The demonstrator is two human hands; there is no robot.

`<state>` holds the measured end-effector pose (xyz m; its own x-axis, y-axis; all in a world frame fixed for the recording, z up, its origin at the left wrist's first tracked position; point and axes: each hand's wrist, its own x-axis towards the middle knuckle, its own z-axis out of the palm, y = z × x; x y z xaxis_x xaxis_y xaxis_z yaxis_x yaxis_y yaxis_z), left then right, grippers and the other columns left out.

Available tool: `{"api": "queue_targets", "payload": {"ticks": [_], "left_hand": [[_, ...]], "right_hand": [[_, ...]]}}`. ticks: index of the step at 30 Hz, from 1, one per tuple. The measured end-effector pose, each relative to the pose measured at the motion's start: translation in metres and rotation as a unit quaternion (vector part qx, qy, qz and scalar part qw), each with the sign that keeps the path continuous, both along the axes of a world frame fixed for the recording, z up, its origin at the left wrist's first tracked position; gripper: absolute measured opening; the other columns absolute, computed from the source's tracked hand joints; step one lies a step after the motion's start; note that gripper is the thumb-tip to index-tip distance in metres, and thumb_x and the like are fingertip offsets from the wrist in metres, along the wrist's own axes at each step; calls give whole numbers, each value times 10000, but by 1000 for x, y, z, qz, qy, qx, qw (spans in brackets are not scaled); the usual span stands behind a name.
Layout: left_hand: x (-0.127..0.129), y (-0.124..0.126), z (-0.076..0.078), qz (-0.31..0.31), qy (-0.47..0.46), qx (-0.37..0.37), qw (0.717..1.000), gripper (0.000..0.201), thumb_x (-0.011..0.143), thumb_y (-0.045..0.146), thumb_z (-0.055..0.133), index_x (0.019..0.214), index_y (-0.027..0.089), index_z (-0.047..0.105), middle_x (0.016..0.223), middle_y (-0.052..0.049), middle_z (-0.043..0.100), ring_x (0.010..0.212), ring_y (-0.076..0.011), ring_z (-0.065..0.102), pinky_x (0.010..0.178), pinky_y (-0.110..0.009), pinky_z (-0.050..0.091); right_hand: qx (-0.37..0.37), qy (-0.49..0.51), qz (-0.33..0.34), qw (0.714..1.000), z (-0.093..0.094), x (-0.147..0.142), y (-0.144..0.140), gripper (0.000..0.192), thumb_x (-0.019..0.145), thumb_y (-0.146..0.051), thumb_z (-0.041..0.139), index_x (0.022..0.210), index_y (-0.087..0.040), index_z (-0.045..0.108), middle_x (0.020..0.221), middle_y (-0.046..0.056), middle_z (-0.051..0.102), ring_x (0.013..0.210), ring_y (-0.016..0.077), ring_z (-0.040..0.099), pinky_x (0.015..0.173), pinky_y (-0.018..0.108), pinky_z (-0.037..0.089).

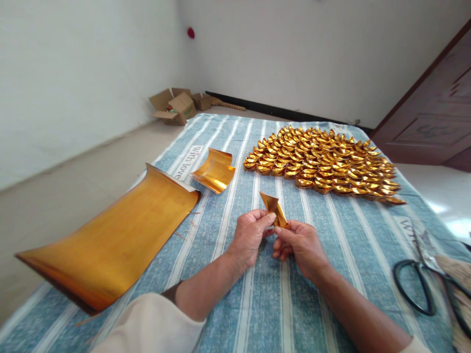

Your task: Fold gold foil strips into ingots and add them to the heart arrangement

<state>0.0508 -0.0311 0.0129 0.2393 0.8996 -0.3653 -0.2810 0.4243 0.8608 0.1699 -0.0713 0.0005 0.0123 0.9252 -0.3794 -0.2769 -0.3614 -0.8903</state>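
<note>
A small piece of gold foil paper (276,210), partly folded, is held up between both hands over the middle of the table. My left hand (250,236) pinches it from the left with thumb and fingers. From the right, my right hand (300,246) grips its lower corner, thumb on the near side. Beyond them stand many folded gold paper ingots (324,164) in tight rows. To the left lies a small curled stack of gold foil sheets (215,171). Nearer, a large gold foil sheet (121,235) curves up at its ends.
Black-handled scissors (423,274) lie at the right beside a brown cloth (458,279). A blue and white striped tablecloth (235,284) covers the table. Open cardboard boxes (176,108) sit on the floor by the wall, and a dark red door (434,108) is at the right.
</note>
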Motion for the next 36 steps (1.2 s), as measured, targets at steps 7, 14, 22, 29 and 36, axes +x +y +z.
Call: {"api": "queue_targets", "payload": {"ticks": [7, 14, 22, 29, 36], "left_hand": [[0, 0, -3, 3, -10, 8, 1000, 150, 715, 273, 704, 712, 131, 655, 759, -58, 678, 732, -152, 621, 732, -290, 495], [-1, 3, -5, 4, 23, 46, 999, 142, 713, 264, 684, 708, 126, 653, 724, -47, 669, 694, -141, 612, 719, -286, 490], [-1, 5, -8, -4, 48, 74, 996, 168, 704, 289, 684, 686, 126, 649, 681, -43, 654, 651, -143, 599, 672, -277, 480], [-10, 7, -2, -3, 182, 239, 954, 119, 782, 283, 639, 779, 175, 688, 758, -49, 712, 743, -195, 662, 745, -315, 500], [-23, 17, -7, -103, 307, 541, 776, 174, 862, 185, 542, 925, 200, 704, 1041, -113, 718, 1154, -243, 585, 1016, -401, 415]], "right_hand": [[18, 10, 8, 1000, -1, 1, -1, 356, 749, -490, 669, 696, -155, 559, 510, 9, 641, 398, 121, 597, 341, 175, 391], [12, 16, 28, 999, -3, 5, 0, 395, 715, -530, 691, 734, -148, 592, 515, 18, 650, 406, 141, 606, 348, 192, 393], [33, 8, 36, 999, -2, 10, 1, 375, 727, -518, 685, 724, -149, 619, 520, 15, 646, 416, 134, 600, 366, 199, 406], [59, -79, 21, 995, -6, 18, 5, 415, 675, -493, 741, 903, -161, 642, 561, -1, 650, 462, 135, 601, 419, 225, 435], [253, -258, -60, 930, -10, 29, 5, 308, 743, -285, 680, 1046, -245, 642, 570, -55, 592, 497, 126, 540, 539, 283, 462]]}}
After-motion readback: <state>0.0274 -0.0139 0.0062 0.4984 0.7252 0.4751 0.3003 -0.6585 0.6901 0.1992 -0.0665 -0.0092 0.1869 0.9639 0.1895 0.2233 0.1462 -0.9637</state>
